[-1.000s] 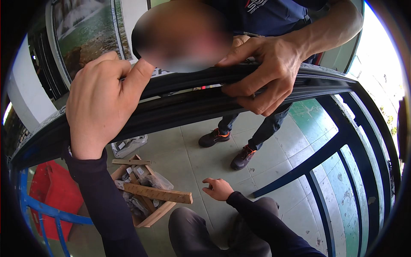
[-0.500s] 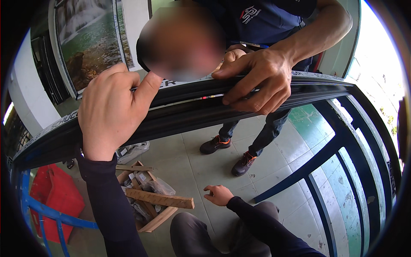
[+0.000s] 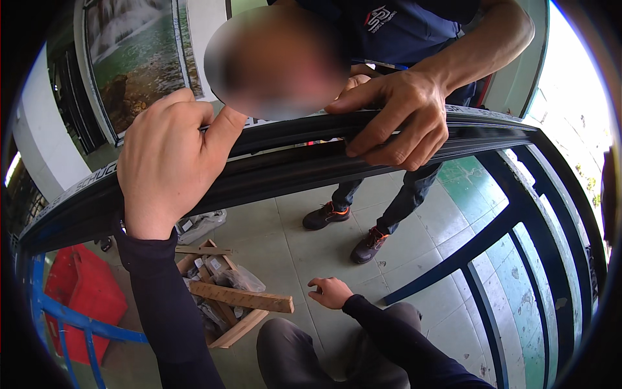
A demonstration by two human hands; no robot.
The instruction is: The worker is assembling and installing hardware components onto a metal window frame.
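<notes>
A long black window-frame profile [image 3: 291,167], with slots along its length and a printed white film on top, spans the view from left to right. My left hand [image 3: 170,162] is closed over it on the left side, thumb along the top; the fingertips on the far side are hidden. Low above the floor, near my right knee, my right hand [image 3: 332,293] hangs with loosely bent fingers, thumb apart, and nothing seen in it. Across the profile, a co-worker's hand [image 3: 405,123] grips it right of centre, and that person's other hand [image 3: 357,79] shows partly behind it.
Blue metal stands hold the profile at the left [image 3: 91,327] and right [image 3: 512,214]. Below sits a wooden crate [image 3: 243,301] of bagged parts, beside a red bin [image 3: 84,298]. The co-worker's shoes [image 3: 369,245] are on the tiled floor beyond. A waterfall picture [image 3: 133,71] stands behind.
The co-worker's gripping hand has shifted slightly right along the profile, and the head has moved a little. My left and right hands stay nearly where they were.
</notes>
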